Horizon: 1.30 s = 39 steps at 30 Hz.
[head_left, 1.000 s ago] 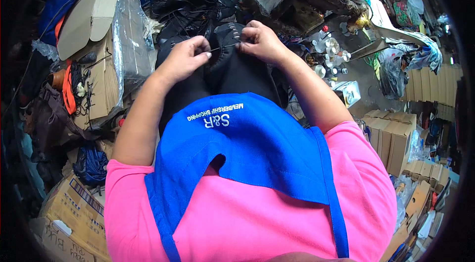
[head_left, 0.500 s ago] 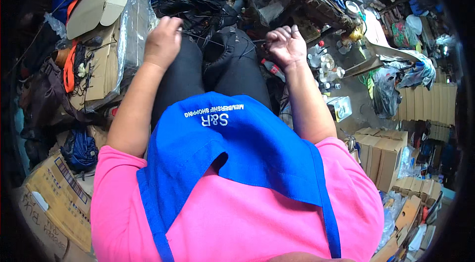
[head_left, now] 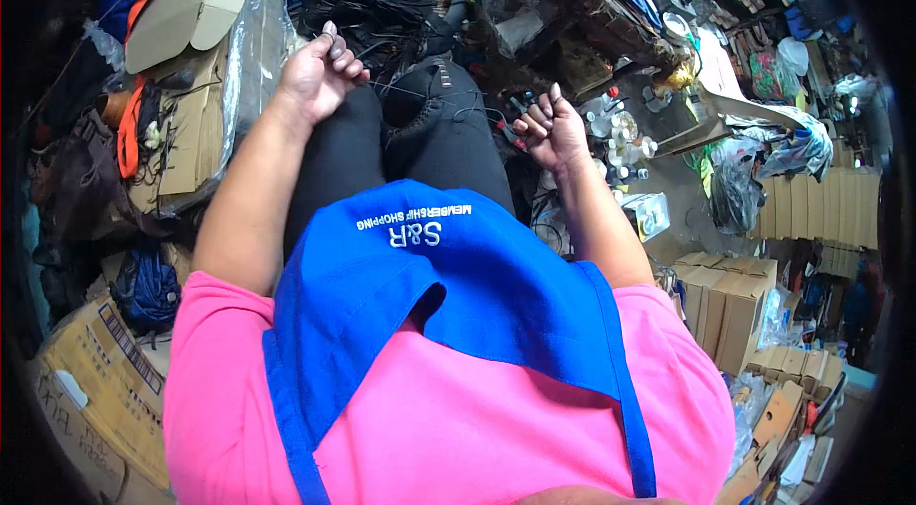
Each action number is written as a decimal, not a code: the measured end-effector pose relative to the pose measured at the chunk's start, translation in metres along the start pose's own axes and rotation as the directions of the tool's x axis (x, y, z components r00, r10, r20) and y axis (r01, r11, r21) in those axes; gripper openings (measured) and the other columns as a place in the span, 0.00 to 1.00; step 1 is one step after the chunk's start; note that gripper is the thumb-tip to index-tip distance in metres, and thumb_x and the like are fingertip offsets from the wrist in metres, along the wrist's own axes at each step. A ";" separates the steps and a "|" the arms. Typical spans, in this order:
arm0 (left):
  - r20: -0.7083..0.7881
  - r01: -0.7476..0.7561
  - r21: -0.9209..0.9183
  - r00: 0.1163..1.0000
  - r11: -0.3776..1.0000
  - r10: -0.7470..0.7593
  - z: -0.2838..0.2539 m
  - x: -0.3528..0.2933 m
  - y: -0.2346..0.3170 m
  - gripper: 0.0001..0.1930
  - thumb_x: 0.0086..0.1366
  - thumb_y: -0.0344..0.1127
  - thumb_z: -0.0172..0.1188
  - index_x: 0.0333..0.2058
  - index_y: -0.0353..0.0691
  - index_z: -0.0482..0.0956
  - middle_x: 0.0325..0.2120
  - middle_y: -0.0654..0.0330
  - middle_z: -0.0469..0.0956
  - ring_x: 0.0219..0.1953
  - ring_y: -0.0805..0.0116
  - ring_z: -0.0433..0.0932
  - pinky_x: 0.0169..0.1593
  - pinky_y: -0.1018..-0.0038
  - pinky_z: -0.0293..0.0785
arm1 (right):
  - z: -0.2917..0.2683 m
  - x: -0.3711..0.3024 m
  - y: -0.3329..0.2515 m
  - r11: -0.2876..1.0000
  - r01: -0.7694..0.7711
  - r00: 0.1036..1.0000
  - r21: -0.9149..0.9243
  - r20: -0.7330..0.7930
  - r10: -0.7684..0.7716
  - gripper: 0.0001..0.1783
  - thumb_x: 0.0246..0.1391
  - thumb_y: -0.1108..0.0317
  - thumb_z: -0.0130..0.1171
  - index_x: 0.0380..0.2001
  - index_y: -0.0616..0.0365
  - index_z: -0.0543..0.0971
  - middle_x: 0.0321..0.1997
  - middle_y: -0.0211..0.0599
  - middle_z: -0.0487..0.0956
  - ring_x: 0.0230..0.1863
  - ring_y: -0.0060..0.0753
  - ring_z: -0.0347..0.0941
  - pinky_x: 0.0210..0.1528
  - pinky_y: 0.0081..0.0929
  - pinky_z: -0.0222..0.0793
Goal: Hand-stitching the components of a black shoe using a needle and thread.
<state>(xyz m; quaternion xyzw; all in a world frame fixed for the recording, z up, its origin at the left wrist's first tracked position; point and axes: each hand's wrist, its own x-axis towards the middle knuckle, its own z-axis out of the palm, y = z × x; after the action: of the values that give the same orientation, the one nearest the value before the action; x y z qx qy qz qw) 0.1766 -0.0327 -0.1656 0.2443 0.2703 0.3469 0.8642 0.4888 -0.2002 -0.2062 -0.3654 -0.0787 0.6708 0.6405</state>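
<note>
Left hand (head_left: 320,75) is out over the edge of the left thigh (head_left: 334,147), palm partly turned up and fingers curled closed on a dark thread (head_left: 391,87). Just past it is a clear plastic sheet (head_left: 258,47) over cardboard; I would keep the knuckles off that sheet, since a snag there could jerk the line.

From that hand the thread runs inward to a black piece (head_left: 423,118), probably a shoe part, which sits between the thighs near the knees. Its edge is ridged, and pale stitches (head_left: 445,75) show just beyond. The thighs look like the only clamp, so a firm squeeze with the knees should stop the piece twisting under the pull.

On its right side the thread comes out in a loose curve over the right thigh, looking slacker than on the left. Drawing that slack up smoothly, with both sides matched, would likely seat a stitch better than one hard tug.

Right hand (head_left: 553,128) is beyond the right knee, fingers half curled; I cannot tell whether they pinch the line. Bottles (head_left: 625,137) crowd just beyond it, so a low, short pull outward seems wise.
</note>
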 end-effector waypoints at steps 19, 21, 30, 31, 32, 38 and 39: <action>0.484 -0.455 0.834 0.875 -0.313 0.019 0.036 -0.040 -0.060 0.17 0.48 0.37 0.66 0.36 0.38 0.74 0.36 0.53 0.73 0.37 0.50 0.75 0.40 0.61 0.73 | 0.145 0.074 -0.011 -0.460 0.251 0.910 -0.852 0.046 0.412 0.29 0.47 0.43 0.59 0.40 0.61 0.79 0.38 0.46 0.80 0.40 0.42 0.75 0.45 0.37 0.67; 0.494 -0.470 0.826 0.870 -0.312 -0.004 0.035 -0.041 -0.062 0.15 0.47 0.34 0.65 0.35 0.38 0.74 0.34 0.54 0.74 0.36 0.50 0.76 0.39 0.61 0.73 | 0.135 0.068 -0.014 -0.410 0.212 0.893 -0.887 0.006 0.450 0.28 0.49 0.42 0.58 0.38 0.58 0.81 0.35 0.43 0.80 0.39 0.37 0.75 0.43 0.35 0.68; 0.543 -0.548 0.767 0.831 -0.333 -0.116 0.039 -0.038 -0.054 0.18 0.45 0.37 0.68 0.36 0.39 0.77 0.37 0.54 0.75 0.38 0.52 0.76 0.41 0.63 0.73 | 0.100 0.028 0.005 -0.068 0.172 0.972 -0.983 0.158 0.173 0.22 0.51 0.51 0.60 0.38 0.60 0.78 0.31 0.39 0.78 0.34 0.30 0.73 0.41 0.30 0.67; 0.488 -0.498 0.818 0.866 -0.288 -0.111 0.042 -0.040 -0.045 0.19 0.46 0.39 0.69 0.37 0.39 0.78 0.40 0.53 0.75 0.41 0.52 0.76 0.45 0.65 0.73 | 0.104 0.023 0.006 -0.207 0.223 0.974 -0.952 0.212 0.073 0.21 0.50 0.51 0.61 0.38 0.59 0.78 0.30 0.40 0.78 0.34 0.33 0.74 0.39 0.31 0.68; 0.497 -0.489 0.841 0.867 -0.232 -0.028 0.046 -0.043 -0.033 0.15 0.48 0.37 0.68 0.34 0.38 0.79 0.40 0.54 0.76 0.43 0.56 0.76 0.47 0.67 0.72 | 0.103 0.020 0.010 -0.265 0.361 0.899 -0.894 0.410 -0.156 0.20 0.48 0.52 0.62 0.36 0.58 0.78 0.30 0.43 0.76 0.32 0.37 0.74 0.37 0.33 0.69; 0.471 -0.481 0.877 0.858 -0.006 0.206 0.043 -0.010 -0.008 0.09 0.55 0.33 0.61 0.35 0.37 0.81 0.43 0.54 0.75 0.47 0.61 0.73 0.50 0.70 0.69 | 0.126 0.015 -0.001 -0.268 0.225 0.965 -0.937 0.178 0.191 0.20 0.47 0.52 0.60 0.32 0.60 0.79 0.28 0.49 0.78 0.35 0.48 0.76 0.39 0.38 0.69; 0.462 -0.467 0.884 0.876 0.002 0.140 0.047 -0.004 -0.013 0.11 0.55 0.33 0.61 0.37 0.37 0.80 0.43 0.54 0.75 0.47 0.61 0.73 0.51 0.70 0.68 | 0.131 0.013 0.000 -0.257 0.288 0.947 -0.922 0.235 0.218 0.17 0.48 0.57 0.58 0.31 0.61 0.79 0.26 0.50 0.78 0.31 0.48 0.76 0.37 0.38 0.69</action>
<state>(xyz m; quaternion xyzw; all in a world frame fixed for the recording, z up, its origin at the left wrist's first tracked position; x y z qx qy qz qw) 0.2100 -0.0555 -0.1379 0.8522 0.2633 0.2187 0.3958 0.4130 -0.1408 -0.1171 -0.6130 -0.6909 0.3713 0.0948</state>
